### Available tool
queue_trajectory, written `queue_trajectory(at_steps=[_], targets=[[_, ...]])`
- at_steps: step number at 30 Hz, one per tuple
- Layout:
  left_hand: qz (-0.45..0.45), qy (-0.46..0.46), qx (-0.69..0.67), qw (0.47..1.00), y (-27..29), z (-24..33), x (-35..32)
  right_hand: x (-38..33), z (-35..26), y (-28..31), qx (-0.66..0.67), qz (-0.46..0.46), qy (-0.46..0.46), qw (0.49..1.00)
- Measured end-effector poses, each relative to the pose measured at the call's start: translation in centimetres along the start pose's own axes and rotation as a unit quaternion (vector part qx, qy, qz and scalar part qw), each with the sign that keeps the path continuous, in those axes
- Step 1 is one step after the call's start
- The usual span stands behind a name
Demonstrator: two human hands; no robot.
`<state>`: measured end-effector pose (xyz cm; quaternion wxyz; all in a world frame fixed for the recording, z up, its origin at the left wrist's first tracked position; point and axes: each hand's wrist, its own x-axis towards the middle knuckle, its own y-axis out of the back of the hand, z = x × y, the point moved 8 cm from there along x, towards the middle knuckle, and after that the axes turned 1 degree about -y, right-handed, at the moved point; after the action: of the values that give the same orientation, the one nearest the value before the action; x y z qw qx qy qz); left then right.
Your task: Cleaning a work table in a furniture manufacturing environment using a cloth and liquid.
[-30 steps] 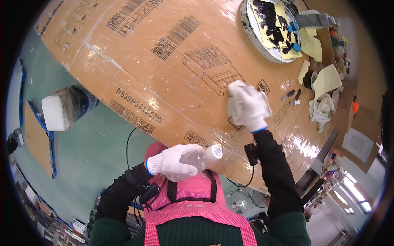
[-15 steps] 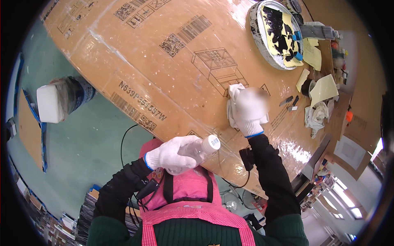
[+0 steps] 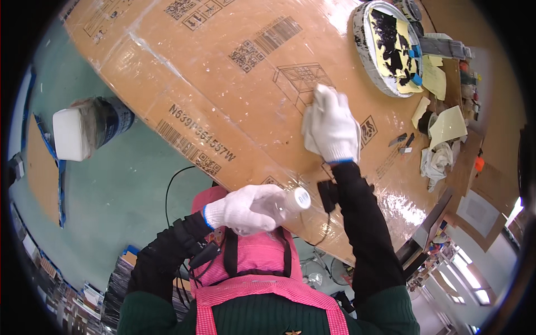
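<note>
Right grip (image 3: 334,129) presses a crumpled white cloth (image 3: 312,114) further up my cardboard-covered tabletop (image 3: 223,84) than before; left grip (image 3: 243,207) clasps a small white bottle (image 3: 293,201); wiping continues.

right hand (image 3: 333,127) — cloth (image 3: 314,114) wiped further up cardboard | left hand (image 3: 243,209) — unmoved

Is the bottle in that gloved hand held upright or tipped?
Tipped. The bottle lies nearly sideways in the left hand, its white cap end pointing toward the cardboard-covered table.
</note>
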<state>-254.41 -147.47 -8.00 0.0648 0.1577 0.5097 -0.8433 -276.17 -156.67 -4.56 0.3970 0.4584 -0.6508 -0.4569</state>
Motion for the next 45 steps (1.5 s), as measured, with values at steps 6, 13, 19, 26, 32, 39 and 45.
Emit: queue_trajectory(at_steps=[6,13,19,26,32,39,45], targets=[[-0.093,-0.004,0.099,0.991,-2.8,1.2,-0.4,-5.1,-11.8,-4.5,-0.001,-0.077,0.195,0.978],[-0.011,0.033,0.021,0.999,-0.1,0.8,-4.6,-4.5,-5.9,-2.0,-0.101,-0.077,0.187,0.974],[-0.069,0.006,0.032,0.997,-1.1,0.4,-3.7,3.5,-12.5,-4.6,0.034,-0.059,0.187,0.980],[-0.010,-0.175,-0.269,0.947,1.7,1.3,-5.3,-3.0,-11.8,-2.7,0.208,-0.023,0.243,0.947],[0.158,-0.197,-0.375,0.892,5.8,1.2,-5.0,-4.9,1.9,-0.5,0.058,0.055,-0.025,0.996],[0.129,-0.177,-0.456,0.863,5.3,1.4,-3.0,-5.2,2.2,-0.8,0.043,0.074,-0.016,0.996],[0.122,-0.172,-0.424,0.881,5.0,2.1,-0.2,-5.2,1.8,-0.5,0.054,0.088,0.000,0.995]])
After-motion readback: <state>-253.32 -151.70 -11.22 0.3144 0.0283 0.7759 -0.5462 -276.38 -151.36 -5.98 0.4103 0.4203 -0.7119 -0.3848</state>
